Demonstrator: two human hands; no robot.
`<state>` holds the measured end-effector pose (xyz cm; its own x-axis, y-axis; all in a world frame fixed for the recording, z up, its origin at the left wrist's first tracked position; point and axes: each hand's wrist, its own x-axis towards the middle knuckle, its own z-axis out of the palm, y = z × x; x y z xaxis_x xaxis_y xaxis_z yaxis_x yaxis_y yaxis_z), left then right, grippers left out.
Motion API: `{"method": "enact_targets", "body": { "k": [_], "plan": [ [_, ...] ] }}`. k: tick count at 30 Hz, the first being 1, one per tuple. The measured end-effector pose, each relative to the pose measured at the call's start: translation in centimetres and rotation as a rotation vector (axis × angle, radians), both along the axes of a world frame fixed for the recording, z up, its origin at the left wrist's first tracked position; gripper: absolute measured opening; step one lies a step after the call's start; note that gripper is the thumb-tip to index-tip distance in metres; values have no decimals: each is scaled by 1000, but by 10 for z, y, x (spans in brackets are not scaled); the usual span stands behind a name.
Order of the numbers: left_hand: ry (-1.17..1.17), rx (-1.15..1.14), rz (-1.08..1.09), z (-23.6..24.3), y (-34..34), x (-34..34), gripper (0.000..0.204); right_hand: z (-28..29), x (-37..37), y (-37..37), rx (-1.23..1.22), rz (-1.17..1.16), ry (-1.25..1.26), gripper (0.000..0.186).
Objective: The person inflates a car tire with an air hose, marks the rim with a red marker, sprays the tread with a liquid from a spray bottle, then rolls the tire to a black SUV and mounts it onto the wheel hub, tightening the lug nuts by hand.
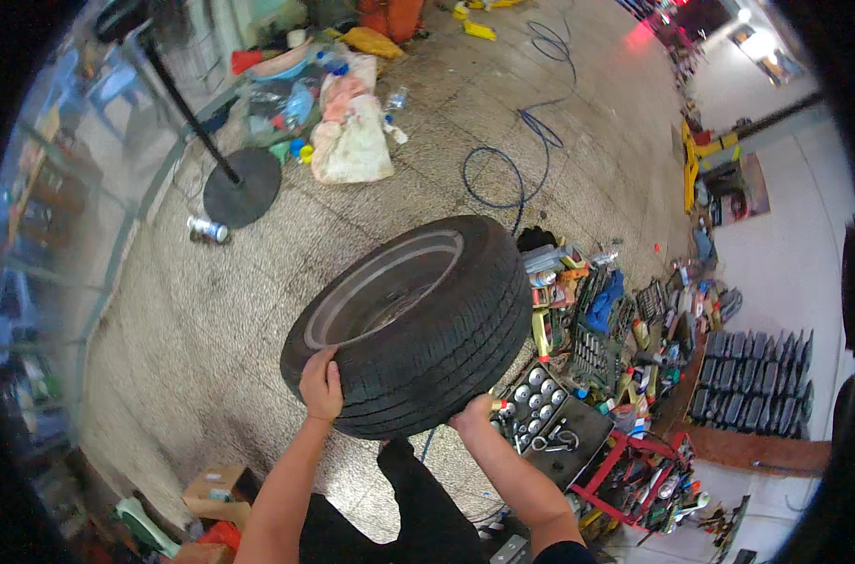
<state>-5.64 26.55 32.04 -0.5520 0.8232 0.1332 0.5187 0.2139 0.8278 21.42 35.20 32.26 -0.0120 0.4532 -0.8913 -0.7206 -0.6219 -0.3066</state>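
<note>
A black car tyre on a grey wheel rim (pixel 427 362) is tilted in front of my legs, its hollow rim side facing up and to the left. My left hand (pixel 323 383) grips the near left edge of the tyre, thumb and fingers pressed on the sidewall by the rim. Against the tread at the lower right lies my right hand (pixel 474 414), its fingers partly hidden beneath the tyre. Both hands hold the wheel between them. Whether the tyre touches the floor cannot be made out.
An open case of round metal tools (pixel 531 404) and a red metal rack (pixel 625 479) stand at right, beside heaped tools and bottles. A blue hose (pixel 547 132) coils across the speckled floor. A round-based black stand (pixel 242 193), a can (pixel 208 228) and a white sack (pixel 352 146) are far left.
</note>
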Motion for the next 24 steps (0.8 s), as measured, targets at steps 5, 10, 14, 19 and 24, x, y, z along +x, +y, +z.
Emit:
{"method": "enact_targets", "body": {
  "k": [5,10,14,19,24],
  "plan": [
    [27,-132,43,8,46,-4,29,19,-19,57,-95,-112,-68,58],
    [-45,-213,103,16,106,-13,35,-58,-14,123,-123,-181,-188,55],
    [-12,-335,181,20,164,-25,42,-45,-41,206,-206,-148,-369,56],
    [-8,-487,255,35,270,-51,50,43,-88,305,147,202,-544,68],
    [-129,-623,147,40,369,-80,52,63,-166,213,633,310,-1046,76]
  ]
}}
